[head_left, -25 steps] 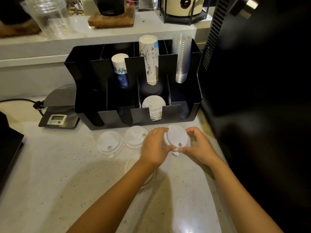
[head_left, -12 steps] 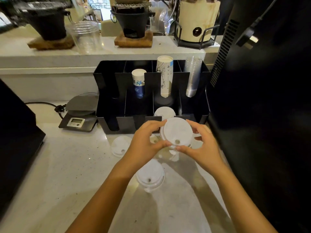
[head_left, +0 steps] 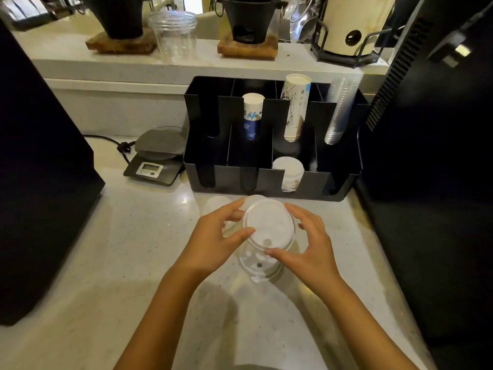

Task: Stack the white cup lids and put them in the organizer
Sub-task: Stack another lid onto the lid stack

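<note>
Both hands hold one white cup lid [head_left: 268, 224] by its rim, just above the counter. My left hand [head_left: 218, 236] grips its left edge, my right hand [head_left: 310, 243] its right and near edge. Directly below it, another white lid [head_left: 260, 265] lies flat on the counter. Behind my left hand, partly hidden, lie two more lids [head_left: 214, 205]. The black organizer [head_left: 269, 180] stands beyond them; a short stack of white lids [head_left: 288, 173] sits in its front row, third slot from the left.
Paper cup stacks [head_left: 252, 116] and clear cups [head_left: 338, 110] fill the organizer's back row. A small digital scale [head_left: 157, 158] sits to its left. Large black machines flank the counter at left [head_left: 40, 169] and right [head_left: 426, 156]. A raised ledge behind holds a clear jar [head_left: 173, 36].
The held lid has come toward me and down, and now hovers over the lid lying nearest on the counter. The camera has tilted and moved closer.
</note>
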